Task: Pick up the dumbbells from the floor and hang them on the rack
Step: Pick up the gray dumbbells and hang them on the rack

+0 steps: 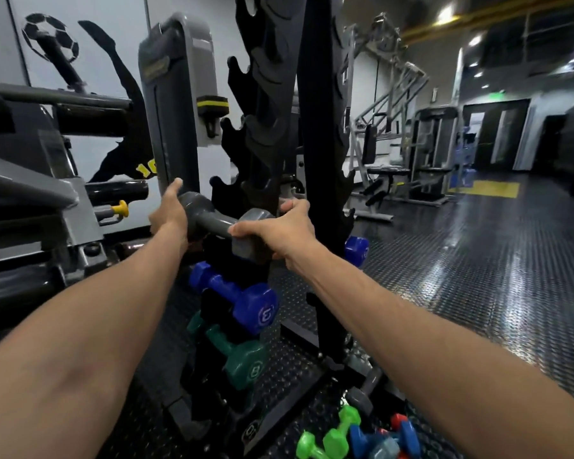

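Fingers of both hands are curled around the heads of a grey dumbbell [212,223], left hand [169,213] and right hand [282,230], arms outstretched; it is held level against the black rack [318,127], above a blue dumbbell [236,299].

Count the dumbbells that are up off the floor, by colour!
grey dumbbell: 1, held by the left hand and right hand
blue dumbbells: 2, on the rack
dark green dumbbell: 1, on the rack
Total: 4. A dark shape lower down is too unclear to count.
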`<act>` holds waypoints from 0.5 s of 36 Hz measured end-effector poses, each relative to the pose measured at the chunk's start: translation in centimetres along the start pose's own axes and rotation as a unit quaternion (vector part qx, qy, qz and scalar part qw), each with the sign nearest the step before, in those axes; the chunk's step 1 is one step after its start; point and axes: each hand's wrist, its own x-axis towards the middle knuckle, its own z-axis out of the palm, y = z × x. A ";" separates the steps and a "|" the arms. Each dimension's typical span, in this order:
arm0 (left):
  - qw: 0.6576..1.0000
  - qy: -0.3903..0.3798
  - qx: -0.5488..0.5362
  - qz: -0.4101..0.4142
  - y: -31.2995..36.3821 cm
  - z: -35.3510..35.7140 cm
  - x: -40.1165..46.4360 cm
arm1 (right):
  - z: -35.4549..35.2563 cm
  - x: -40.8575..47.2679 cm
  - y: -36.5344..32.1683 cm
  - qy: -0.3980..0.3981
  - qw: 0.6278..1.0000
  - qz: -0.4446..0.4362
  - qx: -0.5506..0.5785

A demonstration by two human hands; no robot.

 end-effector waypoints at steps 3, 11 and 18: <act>1.000 -0.012 -0.009 0.009 -1.3 0.1 1.8 | 0.4 0.4 1.0 -0.005 0.999 -0.015 -0.037; 0.997 -0.040 0.052 0.039 -1.1 -1.0 4.1 | 4.1 0.1 4.1 0.024 0.998 -0.048 -0.039; 0.996 0.007 0.087 -0.022 -3.1 -0.9 5.5 | 3.6 1.4 1.7 0.055 0.994 -0.056 -0.080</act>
